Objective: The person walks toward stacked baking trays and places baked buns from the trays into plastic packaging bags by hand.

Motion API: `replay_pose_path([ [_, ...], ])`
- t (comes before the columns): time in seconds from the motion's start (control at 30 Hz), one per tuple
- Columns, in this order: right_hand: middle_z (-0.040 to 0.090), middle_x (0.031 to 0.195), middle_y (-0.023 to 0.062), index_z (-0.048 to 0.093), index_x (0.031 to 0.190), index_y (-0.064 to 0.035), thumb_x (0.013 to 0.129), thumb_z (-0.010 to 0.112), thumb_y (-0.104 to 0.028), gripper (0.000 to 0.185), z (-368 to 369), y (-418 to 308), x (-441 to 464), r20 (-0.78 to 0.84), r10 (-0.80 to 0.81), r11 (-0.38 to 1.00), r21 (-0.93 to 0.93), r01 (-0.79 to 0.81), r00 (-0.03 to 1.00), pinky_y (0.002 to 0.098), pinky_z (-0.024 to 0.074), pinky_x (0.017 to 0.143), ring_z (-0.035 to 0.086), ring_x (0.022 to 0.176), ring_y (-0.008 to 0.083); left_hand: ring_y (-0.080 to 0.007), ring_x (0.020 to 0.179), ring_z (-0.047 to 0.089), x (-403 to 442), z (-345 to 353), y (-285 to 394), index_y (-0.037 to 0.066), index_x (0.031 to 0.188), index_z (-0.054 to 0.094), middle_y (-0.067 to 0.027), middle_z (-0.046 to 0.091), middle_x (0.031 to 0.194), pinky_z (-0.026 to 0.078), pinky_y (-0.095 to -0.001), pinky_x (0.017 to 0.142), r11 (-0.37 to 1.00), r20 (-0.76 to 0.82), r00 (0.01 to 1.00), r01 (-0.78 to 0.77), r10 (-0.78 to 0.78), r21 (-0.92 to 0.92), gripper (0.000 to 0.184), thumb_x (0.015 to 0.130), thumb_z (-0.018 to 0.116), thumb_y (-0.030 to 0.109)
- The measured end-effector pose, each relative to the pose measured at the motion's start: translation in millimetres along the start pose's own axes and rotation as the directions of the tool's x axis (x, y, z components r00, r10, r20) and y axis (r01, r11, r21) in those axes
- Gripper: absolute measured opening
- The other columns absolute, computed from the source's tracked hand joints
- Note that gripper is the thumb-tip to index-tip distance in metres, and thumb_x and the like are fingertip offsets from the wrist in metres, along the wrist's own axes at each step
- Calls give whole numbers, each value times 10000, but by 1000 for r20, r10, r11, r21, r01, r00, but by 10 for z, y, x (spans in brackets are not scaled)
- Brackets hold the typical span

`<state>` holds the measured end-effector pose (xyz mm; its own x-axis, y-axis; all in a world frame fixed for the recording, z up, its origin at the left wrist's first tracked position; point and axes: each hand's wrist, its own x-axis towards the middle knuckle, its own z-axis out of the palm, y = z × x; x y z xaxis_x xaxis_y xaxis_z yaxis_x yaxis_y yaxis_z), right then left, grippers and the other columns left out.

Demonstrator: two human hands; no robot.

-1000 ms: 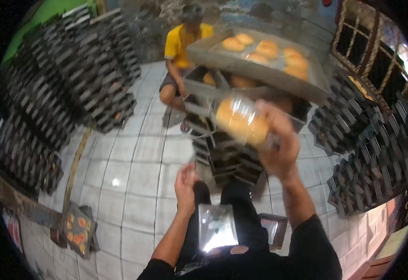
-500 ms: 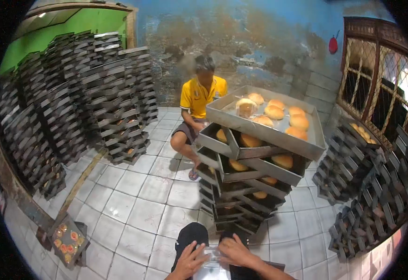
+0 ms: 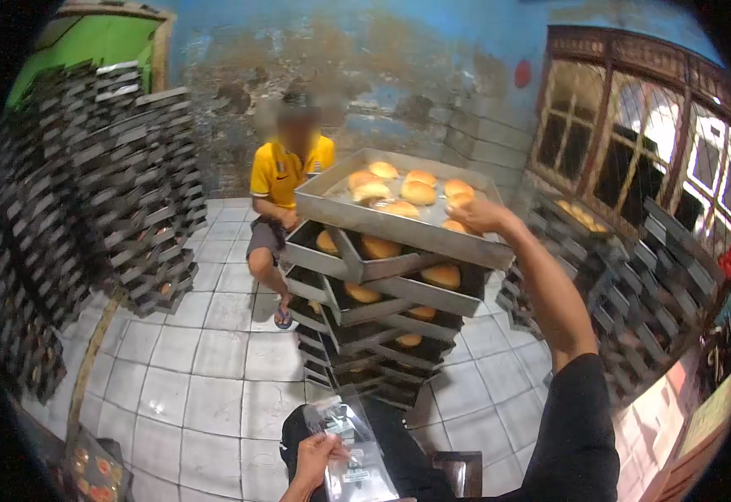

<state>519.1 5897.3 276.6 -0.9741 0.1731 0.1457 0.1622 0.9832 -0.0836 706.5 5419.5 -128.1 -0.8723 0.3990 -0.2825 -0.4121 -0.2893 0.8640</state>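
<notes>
Several golden buns (image 3: pixel 418 192) lie in a metal tray (image 3: pixel 357 216) on top of a tall crisscrossed stack of trays. My right hand (image 3: pixel 481 216) reaches over the tray's right side, its fingers bent and closed on a bun there; the fingers partly cover it. Low in the view, my left hand (image 3: pixel 319 456) pinches a clear plastic bag (image 3: pixel 357 452) with printed marks, which lies over my lap.
A person in a yellow shirt (image 3: pixel 286 176) squats behind the tray stack to the left. Tall stacks of dark trays (image 3: pixel 131 192) line the left side, with more stacks (image 3: pixel 633 301) at the right below a window. A tray with decorated items (image 3: pixel 96 473) is at the lower left.
The view has swung right. My right hand has moved from my lap up to the buns in the top tray. My left hand stays low, now holding the clear bag.
</notes>
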Motion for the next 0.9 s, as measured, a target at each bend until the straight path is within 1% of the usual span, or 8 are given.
replay_pose_path([
  [0.17,723,983,123,729,1048,-18,896,709,-558,561,-395,-432,-572,73,11,907,419,-41,997,396,540,765,678,908,185,-211,703,708,-30,-20,-30,-57,1021,637,-155,717,848,599,-341,630,995,-60,993,-100,99,-21,213,1020,599,152],
  [0.23,690,942,25,625,1295,-70,870,789,-450,593,-74,-223,-482,-51,-147,828,541,151,988,301,497,688,604,791,134,-207,718,701,-36,92,204,-26,1027,628,-151,718,901,596,-342,631,992,-29,992,-123,122,-42,237,1036,561,202],
  [0.3,675,1112,93,570,1338,-22,839,832,-401,680,-316,-364,-761,-9,-110,817,568,95,994,308,522,766,634,876,172,-190,731,693,203,-12,79,-4,1091,602,-125,716,929,588,-325,627,991,-55,996,-80,74,-105,259,1051,510,235],
  [0.37,663,1167,176,494,1393,42,852,824,-296,718,-423,-789,-1149,-354,-8,824,527,207,935,333,568,837,682,1021,239,-263,979,716,246,193,500,-43,1163,615,-183,724,1099,582,-393,809,933,-36,999,-48,38,-357,284,1061,469,178],
  [0.53,666,1215,135,547,1309,-22,863,812,-227,557,642,-1821,-2219,-327,-61,251,909,332,943,342,550,942,678,1066,222,-297,996,701,807,130,686,-8,1091,615,-192,712,1096,593,-453,868,820,-189,982,-92,-21,-564,184,1013,608,158],
  [0.7,615,1199,185,591,1211,-10,671,823,27,589,2501,-2243,-2849,-404,-463,593,520,615,789,423,518,988,620,1142,378,-278,1000,689,954,211,724,-22,1171,593,-159,686,1109,580,-441,895,835,-169,981,-11,-98,-550,312,1017,621,248],
  [0.77,604,1230,207,585,1210,-3,636,808,65,619,2792,-2132,-2761,-492,-315,717,437,543,812,456,515,1009,605,1141,420,-256,866,717,744,389,876,82,1105,612,-134,703,1089,585,-361,648,846,-144,979,43,-141,-532,251,991,656,302],
  [0.9,647,1195,188,597,1201,-28,648,819,18,597,2575,-2308,-2821,-541,-314,723,396,566,780,451,493,945,622,1115,389,-244,937,701,332,573,946,94,1157,623,-124,707,1090,580,-418,777,878,14,982,172,-186,-446,340,1010,554,392],
])
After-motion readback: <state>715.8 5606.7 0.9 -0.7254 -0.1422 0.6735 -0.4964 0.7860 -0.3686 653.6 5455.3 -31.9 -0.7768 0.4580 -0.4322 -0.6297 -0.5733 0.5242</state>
